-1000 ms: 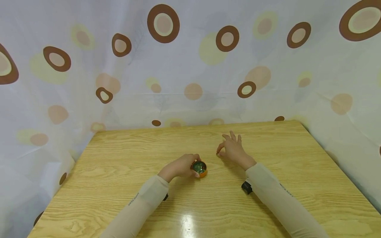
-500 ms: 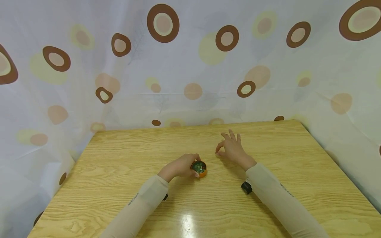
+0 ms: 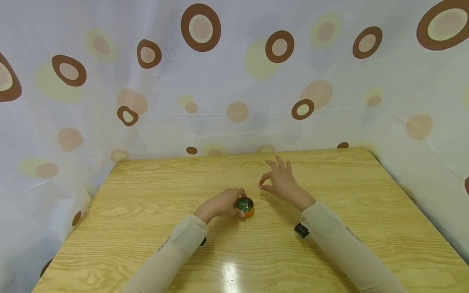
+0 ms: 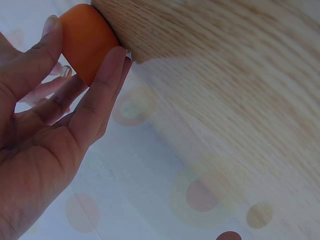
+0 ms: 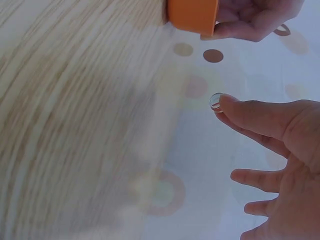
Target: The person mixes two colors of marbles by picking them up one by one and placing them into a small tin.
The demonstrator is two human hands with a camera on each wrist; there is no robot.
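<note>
My left hand point(image 3: 221, 204) grips a small round orange container point(image 3: 250, 213) on the table from its left side. Dark greenish, shiny contents show inside it, too small to tell apart. In the left wrist view the thumb and fingers span the orange wall point(image 4: 87, 40). To the right and slightly behind the container, my right hand point(image 3: 286, 185) is raised over the table. Its thumb and index finger pinch a clear glass marble point(image 5: 215, 102), while the other fingers are spread out. The marble point(image 4: 65, 71) also shows beyond the left hand in the left wrist view.
The light wooden table point(image 3: 154, 183) extends around both hands. A white curtain point(image 3: 220, 81) with brown, peach and yellow spots hangs behind the table and along its sides. Each wrist carries a small black device point(image 3: 302, 230).
My right hand has moved left and slightly away from me, nearer to the container, with the marble still pinched. The left hand and container stay in place.
</note>
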